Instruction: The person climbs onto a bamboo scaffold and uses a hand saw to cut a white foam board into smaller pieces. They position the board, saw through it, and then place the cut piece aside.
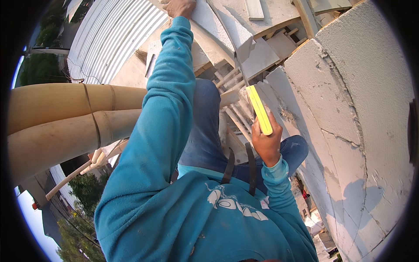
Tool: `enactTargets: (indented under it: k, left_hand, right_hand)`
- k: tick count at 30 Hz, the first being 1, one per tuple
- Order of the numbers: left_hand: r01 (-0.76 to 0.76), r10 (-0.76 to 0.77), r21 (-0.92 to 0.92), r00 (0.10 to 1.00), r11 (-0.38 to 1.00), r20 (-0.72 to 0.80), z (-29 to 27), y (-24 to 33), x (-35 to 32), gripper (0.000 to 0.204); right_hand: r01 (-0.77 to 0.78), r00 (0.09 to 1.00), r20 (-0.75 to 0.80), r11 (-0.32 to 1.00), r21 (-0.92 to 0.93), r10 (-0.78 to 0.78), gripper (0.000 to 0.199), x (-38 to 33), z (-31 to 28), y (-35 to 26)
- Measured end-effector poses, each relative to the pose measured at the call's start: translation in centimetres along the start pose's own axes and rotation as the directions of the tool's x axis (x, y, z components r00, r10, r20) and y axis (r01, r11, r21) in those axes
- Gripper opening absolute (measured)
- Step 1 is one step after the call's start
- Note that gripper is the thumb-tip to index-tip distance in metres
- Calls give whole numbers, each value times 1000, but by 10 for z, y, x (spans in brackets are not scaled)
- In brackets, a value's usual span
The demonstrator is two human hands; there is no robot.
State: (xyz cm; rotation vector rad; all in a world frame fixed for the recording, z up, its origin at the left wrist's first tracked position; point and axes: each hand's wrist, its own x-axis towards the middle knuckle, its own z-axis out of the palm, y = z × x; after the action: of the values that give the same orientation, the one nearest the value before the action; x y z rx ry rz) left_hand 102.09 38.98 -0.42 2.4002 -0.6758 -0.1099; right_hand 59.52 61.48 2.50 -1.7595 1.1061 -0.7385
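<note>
My right hand (pixel 267 142) is closed around the yellow handle (pixel 259 109) of a handsaw. Its long, narrow blade (pixel 238 63) points away from me and runs along a pale lightweight concrete block (pixel 211 26), with block on both sides of it. At the top edge of the view, my left hand (pixel 180 7) grips the left side of that block, arm stretched out. Part of its fingers lies outside the picture. How deep the blade sits in the block cannot be made out.
A cracked pale block wall (pixel 349 109) rises close on my right. Two thick bamboo poles (pixel 65 107) cross at my left. Beyond them lies a corrugated metal roof (pixel 113 39). Below my knees are bamboo rungs (pixel 238 115) and gaps, with boards (pixel 259 56) farther ahead.
</note>
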Motion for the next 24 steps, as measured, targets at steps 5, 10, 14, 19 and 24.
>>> enactTargets:
  k: [5, 10, 14, 19, 24]
  left_hand:
    - [14, -14, 9, 1000, 1000, 19, -9, -6, -1, 118]
    - [11, -11, 4, 1000, 1000, 14, 4, -9, -5, 117]
    - [18, -18, -3, 1000, 1000, 4, 0, -6, 2, 117]
    - [73, -72, -32, 997, 997, 15, -9, -2, -3, 116]
    - [92, -91, -54, 996, 994, 19, -9, 6, -5, 114]
  right_hand:
    - [-111, 992, 58, 994, -16, 111, 15, -9, -17, -2]
    - [-17, 999, 39, 994, -108, 22, 42, -108, -56, 8]
    - [-189, 959, 188, 973, -134, 212, 33, 27, -17, -21]
    - [8, 1000, -12, 1000, -21, -8, 28, 35, 0, -10]
    - [42, 997, 55, 995, 90, -47, 33, 39, -9, -12]
